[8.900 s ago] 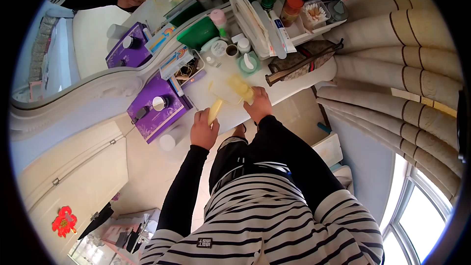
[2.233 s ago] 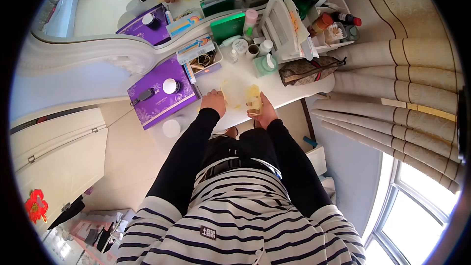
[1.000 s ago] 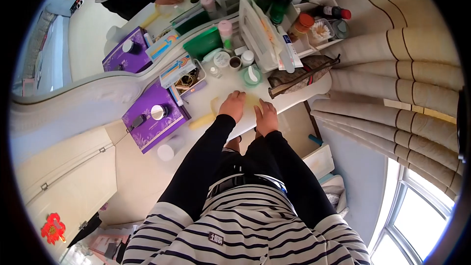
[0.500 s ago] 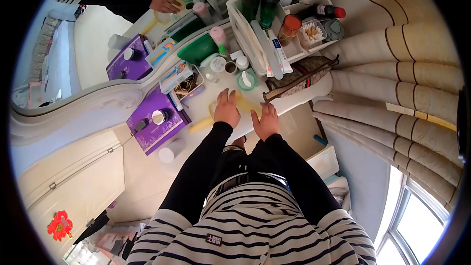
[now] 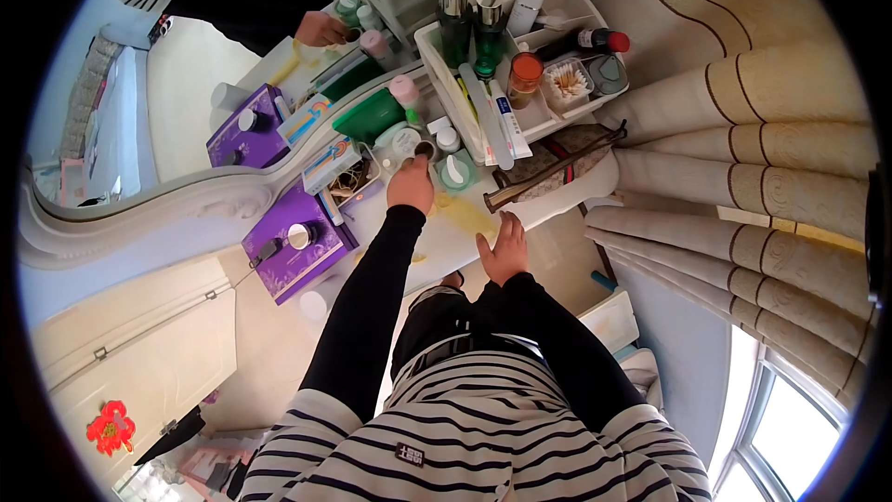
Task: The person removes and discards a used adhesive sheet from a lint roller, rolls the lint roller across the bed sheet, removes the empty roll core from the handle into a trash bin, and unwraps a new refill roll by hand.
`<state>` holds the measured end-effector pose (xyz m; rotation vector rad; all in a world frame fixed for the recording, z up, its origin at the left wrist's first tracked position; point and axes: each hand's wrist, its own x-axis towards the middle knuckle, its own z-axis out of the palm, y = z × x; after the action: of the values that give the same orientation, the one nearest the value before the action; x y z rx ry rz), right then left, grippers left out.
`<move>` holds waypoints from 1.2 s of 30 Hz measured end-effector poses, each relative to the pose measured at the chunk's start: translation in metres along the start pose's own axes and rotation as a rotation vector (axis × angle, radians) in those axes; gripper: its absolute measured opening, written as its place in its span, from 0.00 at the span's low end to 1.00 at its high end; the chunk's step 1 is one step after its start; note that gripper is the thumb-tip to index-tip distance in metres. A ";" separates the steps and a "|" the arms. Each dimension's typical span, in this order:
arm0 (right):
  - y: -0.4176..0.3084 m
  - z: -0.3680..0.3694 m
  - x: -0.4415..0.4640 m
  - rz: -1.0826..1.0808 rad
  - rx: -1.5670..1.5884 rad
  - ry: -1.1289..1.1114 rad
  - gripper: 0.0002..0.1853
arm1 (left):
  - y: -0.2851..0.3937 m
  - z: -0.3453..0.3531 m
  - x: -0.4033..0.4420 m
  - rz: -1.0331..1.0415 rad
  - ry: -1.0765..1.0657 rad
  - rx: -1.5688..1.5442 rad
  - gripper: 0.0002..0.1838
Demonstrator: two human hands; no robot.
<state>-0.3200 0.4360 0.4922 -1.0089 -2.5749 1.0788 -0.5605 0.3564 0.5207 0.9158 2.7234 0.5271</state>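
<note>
My left hand (image 5: 411,186) reaches across the dressing table. Its fingers are drawn together at a small round jar with a dark middle (image 5: 425,150); the thumb is hidden. Beside that jar sit a pale green jar (image 5: 455,171) with a white piece on top, a white-capped jar (image 5: 447,137) and a clear-lidded tub (image 5: 405,142). My right hand (image 5: 505,249) is at the table's front edge, fingers apart and holding nothing. A pale yellow patch (image 5: 465,217) on the tabletop lies between the hands.
A white organizer (image 5: 446,84) holds bottles, tubes and cotton swabs. A brown patterned pouch (image 5: 556,167) lies before it. Left are a purple box (image 5: 299,244), a small bin with a striped carton (image 5: 332,165) and a white cylinder (image 5: 316,305). A mirror (image 5: 195,74) stands behind; curtains (image 5: 753,93) hang right.
My left hand has moved forward from the yellow patch to the small dark-centred jar. My right hand has stayed near the table edge. The view has shifted slightly.
</note>
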 end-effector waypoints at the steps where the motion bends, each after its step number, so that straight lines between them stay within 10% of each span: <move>1: 0.000 -0.002 -0.001 0.008 -0.002 -0.007 0.39 | 0.002 -0.003 -0.004 -0.006 0.060 -0.052 0.11; 11: -0.003 -0.009 -0.016 -0.074 0.013 -0.039 0.40 | 0.011 -0.098 -0.091 -0.134 0.477 -0.441 0.10; 19: -0.061 -0.051 -0.026 -0.467 0.174 -0.091 0.22 | 0.019 -0.216 -0.150 -0.113 0.118 -1.191 0.13; 24: -0.146 -0.088 -0.001 0.337 1.142 -0.506 0.27 | -0.001 -0.236 -0.172 0.081 -0.152 -1.194 0.11; 29: -0.225 -0.143 -0.019 0.177 1.326 -0.986 0.31 | -0.013 -0.240 -0.190 0.197 -0.199 -1.195 0.09; 36: -0.192 -0.115 -0.041 0.246 1.037 -0.745 0.27 | -0.027 -0.200 -0.184 0.002 -0.060 -1.080 0.17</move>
<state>-0.3440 0.3766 0.7105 -0.6793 -1.7051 2.8145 -0.4941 0.1701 0.7090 0.5808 1.8723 1.6652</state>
